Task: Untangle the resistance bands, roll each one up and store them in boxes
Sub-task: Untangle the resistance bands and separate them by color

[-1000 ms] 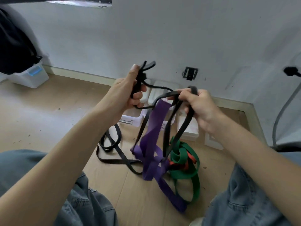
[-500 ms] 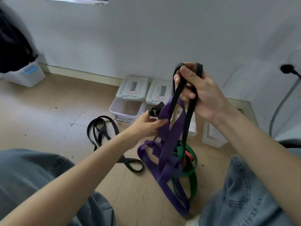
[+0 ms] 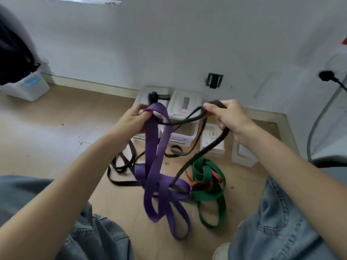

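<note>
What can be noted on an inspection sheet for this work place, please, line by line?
Surface: wooden floor, small specks of debris.
Job's things: purple band lifted; black band lifted, running down to the floor; green band and red band tangled on the floor; storage boxes against the wall.
Clutter: white bin with dark fabric above it.
Hands: left hand grips the purple band; right hand grips the black band.
Cables: plug with grey cable at right.
Surroundings: white wall, baseboard.
</note>
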Tool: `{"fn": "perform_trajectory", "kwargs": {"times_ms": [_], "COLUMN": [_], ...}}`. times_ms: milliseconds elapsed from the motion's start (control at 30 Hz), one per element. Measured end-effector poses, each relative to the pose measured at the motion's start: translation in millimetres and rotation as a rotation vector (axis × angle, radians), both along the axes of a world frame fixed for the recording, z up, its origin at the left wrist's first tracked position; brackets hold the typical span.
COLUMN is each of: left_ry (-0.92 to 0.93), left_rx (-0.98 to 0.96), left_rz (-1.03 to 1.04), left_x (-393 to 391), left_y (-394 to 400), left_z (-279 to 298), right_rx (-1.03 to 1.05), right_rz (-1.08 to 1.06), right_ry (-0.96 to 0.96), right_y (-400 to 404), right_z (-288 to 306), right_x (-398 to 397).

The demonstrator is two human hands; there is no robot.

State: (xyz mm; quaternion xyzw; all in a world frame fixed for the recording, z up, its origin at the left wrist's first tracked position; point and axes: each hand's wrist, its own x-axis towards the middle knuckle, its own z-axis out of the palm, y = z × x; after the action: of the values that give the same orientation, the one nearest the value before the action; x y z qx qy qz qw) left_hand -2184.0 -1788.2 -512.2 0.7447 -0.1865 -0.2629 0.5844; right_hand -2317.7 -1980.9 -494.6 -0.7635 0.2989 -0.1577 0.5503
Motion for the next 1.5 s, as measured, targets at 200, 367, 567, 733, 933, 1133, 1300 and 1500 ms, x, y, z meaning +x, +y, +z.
{"fn": "perform_trajectory", "kwargs": {"times_ms": [200, 367, 567, 733, 933, 1133, 1300, 1500], "left_ry": [0.051, 0.172, 0.235, 0.178, 0.071, 0.001, -0.136, -0.302], "left_rx": [-0.188, -0.382, -0.545, -0.430, -0.304, -0.324, -0.005, 0.541], "left_rz": [0.022, 0.034, -0.258, -0.350, -0.424, -0.633, -0.819, -0.751], "left_x": [9, 4, -11, -18, -3, -4, -3, -15], "left_y": [8, 7, 6, 6, 14, 23, 28, 10], "left_z": [26, 47, 63, 61, 59, 55, 59, 28], "right_rx": [-0.087, -0.496, 0.115, 0.306, 0.285, 0.295, 0.388, 0.423], "right_rz": [-0.079, 0.262, 0.611, 0.758, 0.508, 0.365, 0.143, 0.568], "right_ry": [0.042, 0.610, 0.055, -0.024, -0.257, -0.216, -0.307, -0.342], "right_y": [-11, -10, 18, 29, 15, -1, -4, 18], "right_z": [7, -6, 5, 16, 26, 30, 30, 35], "right_x": [-2, -5, 4, 4, 1, 2, 3, -2]}}
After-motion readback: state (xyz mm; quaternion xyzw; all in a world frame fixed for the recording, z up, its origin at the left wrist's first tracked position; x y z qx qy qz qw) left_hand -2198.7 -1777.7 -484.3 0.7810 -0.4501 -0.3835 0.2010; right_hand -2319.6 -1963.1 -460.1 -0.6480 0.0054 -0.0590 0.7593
